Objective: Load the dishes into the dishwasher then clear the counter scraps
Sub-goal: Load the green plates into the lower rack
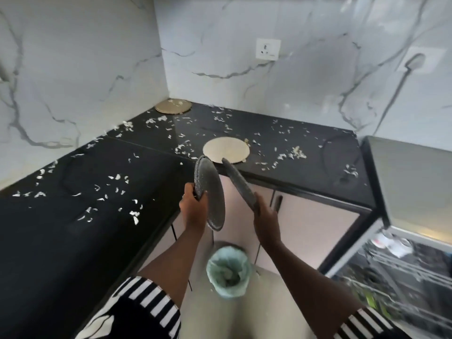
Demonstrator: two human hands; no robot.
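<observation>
Gripping speckled plates (211,189) (238,183), left hand (193,210) and right hand (265,217)

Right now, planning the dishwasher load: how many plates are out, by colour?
Grey plates: 2, one in the left hand, one in the right hand
Beige plates: 2, on the counter
Total: 4

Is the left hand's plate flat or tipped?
Tipped. The left hand grips the speckled plate nearly on edge; the right hand holds a second plate slanted.
</observation>
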